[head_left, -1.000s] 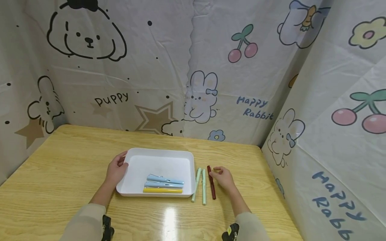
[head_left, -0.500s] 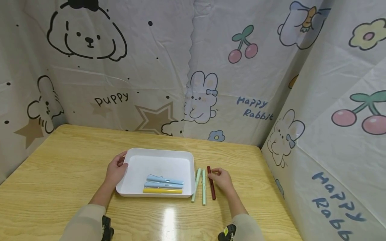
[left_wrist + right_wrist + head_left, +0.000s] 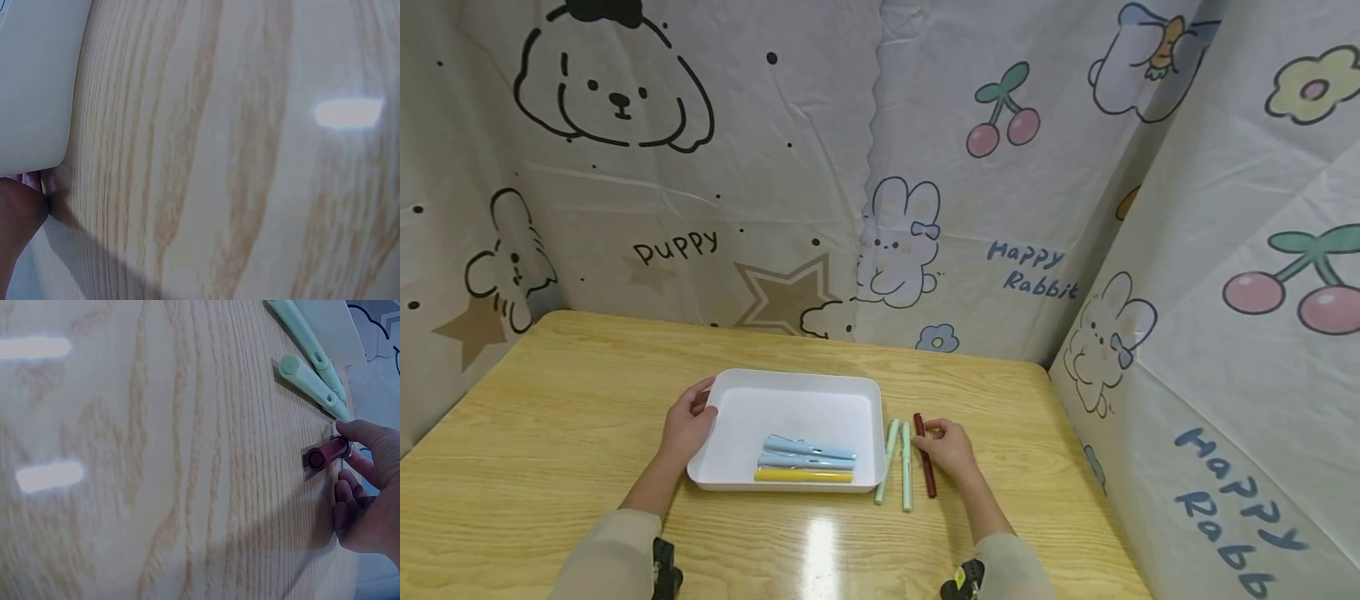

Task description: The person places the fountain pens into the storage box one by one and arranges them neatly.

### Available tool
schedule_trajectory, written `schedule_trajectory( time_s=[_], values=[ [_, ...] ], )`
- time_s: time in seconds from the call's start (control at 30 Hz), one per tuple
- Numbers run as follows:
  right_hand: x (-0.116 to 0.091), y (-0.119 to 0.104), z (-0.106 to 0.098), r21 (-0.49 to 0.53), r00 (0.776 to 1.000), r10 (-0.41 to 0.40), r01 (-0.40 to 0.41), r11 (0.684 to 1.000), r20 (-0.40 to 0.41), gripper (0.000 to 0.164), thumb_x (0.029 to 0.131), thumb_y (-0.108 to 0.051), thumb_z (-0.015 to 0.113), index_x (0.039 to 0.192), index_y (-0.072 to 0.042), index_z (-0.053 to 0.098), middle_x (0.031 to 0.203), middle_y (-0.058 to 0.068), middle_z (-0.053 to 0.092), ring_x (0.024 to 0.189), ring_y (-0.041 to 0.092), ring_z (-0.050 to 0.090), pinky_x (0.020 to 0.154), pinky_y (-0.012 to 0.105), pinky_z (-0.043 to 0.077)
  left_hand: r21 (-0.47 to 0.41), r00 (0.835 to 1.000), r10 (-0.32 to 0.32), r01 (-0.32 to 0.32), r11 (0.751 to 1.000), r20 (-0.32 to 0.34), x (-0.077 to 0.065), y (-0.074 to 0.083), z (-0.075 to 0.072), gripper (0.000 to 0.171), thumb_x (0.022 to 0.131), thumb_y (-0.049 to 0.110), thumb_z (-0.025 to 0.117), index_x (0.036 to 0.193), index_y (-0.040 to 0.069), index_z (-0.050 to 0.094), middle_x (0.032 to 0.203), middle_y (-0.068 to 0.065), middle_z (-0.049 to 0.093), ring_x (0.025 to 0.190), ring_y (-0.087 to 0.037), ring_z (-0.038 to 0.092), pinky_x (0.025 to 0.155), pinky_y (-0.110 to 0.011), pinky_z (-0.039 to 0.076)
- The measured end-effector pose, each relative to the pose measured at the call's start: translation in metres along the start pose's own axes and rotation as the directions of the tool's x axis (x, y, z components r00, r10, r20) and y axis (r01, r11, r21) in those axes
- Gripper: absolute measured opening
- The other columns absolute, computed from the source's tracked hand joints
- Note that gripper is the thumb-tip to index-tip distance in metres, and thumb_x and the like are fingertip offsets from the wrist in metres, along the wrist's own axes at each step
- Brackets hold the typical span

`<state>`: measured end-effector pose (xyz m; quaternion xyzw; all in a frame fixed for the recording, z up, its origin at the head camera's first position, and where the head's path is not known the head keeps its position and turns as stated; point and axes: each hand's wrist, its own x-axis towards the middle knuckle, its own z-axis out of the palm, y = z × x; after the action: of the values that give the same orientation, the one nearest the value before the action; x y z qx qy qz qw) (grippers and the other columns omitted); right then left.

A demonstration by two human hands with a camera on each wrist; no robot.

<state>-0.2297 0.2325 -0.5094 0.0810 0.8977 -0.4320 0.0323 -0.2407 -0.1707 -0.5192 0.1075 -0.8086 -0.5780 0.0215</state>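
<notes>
A white tray sits mid-table, its left rim held by my left hand with the thumb over the edge. Inside lie two light blue pens and a yellow pen, side by side near the front wall. To the tray's right, my right hand pinches a dark red pen near its upper end between thumb and index finger. In the right wrist view the dark red pen points its end toward the camera; the other fingers curl beneath.
Two light green pens, one leaning beside the tray and one just right of it, lie between the tray and the dark red pen. Printed cloth hangs behind the wooden table and along its right side.
My right hand has shifted slightly left and its thumb has come over to the far side of the dark red pen. The left hand and the tray stay in place.
</notes>
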Motion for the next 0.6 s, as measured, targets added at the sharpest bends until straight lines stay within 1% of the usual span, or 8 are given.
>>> schedule_trajectory(
  time_s=[0.07,0.2,0.37,0.6],
  values=[
    [-0.0006,-0.0001,0.0009,-0.022,1.000,-0.011,0.011,1.000,-0.001,0.040,0.080,-0.020,0.071,0.112,0.002,0.063,0.090,0.010,0.056,0.077,0.017,0.049,0.063,0.025,0.042,-0.004,1.000,0.005,-0.005,1.000,0.000,0.0004,-0.0006,-0.0002,0.052,0.093,0.006,0.040,0.145,0.008,0.034,0.138,-0.023,0.044,0.121,-0.031,0.045,0.095,-0.036,0.040],
    [-0.0016,-0.0002,0.0009,-0.032,1.000,-0.021,0.020,0.999,-0.005,0.039,0.080,-0.020,0.071,0.111,0.002,0.063,0.094,0.013,0.056,0.080,0.019,0.049,0.065,0.027,0.042,-0.006,1.000,0.007,-0.007,1.000,0.006,-0.0004,0.0002,-0.0004,0.052,0.093,0.005,0.040,0.145,0.007,0.033,0.138,-0.024,0.043,0.122,-0.032,0.044,0.095,-0.037,0.041],
    [-0.0002,0.0014,0.0009,-0.021,0.999,-0.036,0.036,0.999,0.001,0.036,0.081,-0.014,0.068,0.112,0.003,0.063,0.087,0.012,0.056,0.073,0.018,0.050,0.058,0.025,0.043,-0.001,1.000,-0.001,0.001,1.000,0.011,-0.0017,0.0013,-0.0003,0.052,0.093,0.005,0.040,0.144,0.007,0.034,0.138,-0.024,0.043,0.121,-0.032,0.044,0.092,-0.033,0.041],
    [0.0005,0.0015,0.0002,-0.042,0.998,-0.066,0.066,0.997,-0.001,0.036,0.080,-0.010,0.065,0.113,0.004,0.062,0.085,0.012,0.055,0.068,0.015,0.050,0.055,0.023,0.042,-0.018,1.000,-0.009,0.009,1.000,0.015,-0.0005,0.0003,-0.0004,0.053,0.093,0.005,0.039,0.145,0.008,0.033,0.139,-0.024,0.042,0.122,-0.033,0.043,0.098,-0.041,0.039]
  ],
)
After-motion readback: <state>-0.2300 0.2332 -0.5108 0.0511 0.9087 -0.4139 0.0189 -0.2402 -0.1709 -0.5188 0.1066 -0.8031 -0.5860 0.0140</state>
